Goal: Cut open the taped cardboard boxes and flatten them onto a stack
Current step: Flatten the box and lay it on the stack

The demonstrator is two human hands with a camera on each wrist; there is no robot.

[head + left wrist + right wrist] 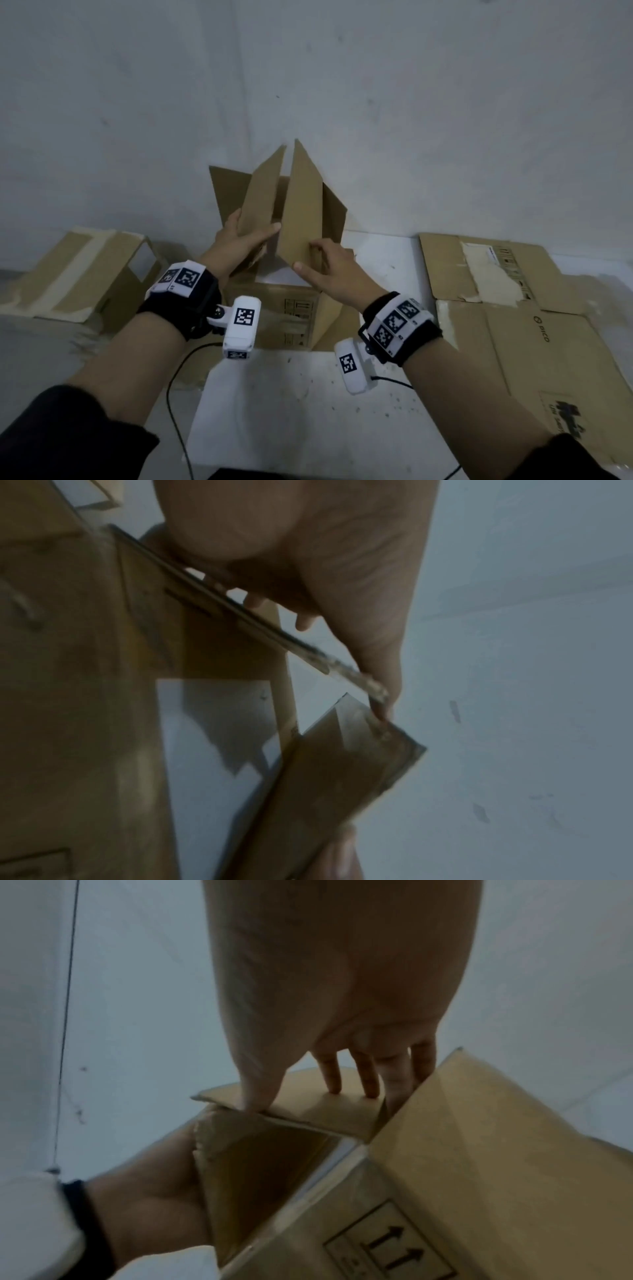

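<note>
A brown cardboard box (301, 205) stands open near the wall in the head view, its flaps raised. My left hand (246, 240) grips the left flap, thumb on the front and fingers behind. The left wrist view shows that hand (359, 656) pinching the flap's thin edge. My right hand (322, 263) rests on the low corner of the right flap. In the right wrist view its fingers (329, 1074) lie straight with their tips on a small flap (308, 1112), thumb tip at the flap's edge. The box side (479, 1177) bears arrow marks. No cutting tool is in sight.
Flattened cardboard sheets (513, 325) lie on the right of the white surface (291, 411). A taped, partly collapsed box (85, 274) sits at the left. More cardboard (284, 318) lies just in front of the open box. A black cable (174, 394) trails off my left wrist.
</note>
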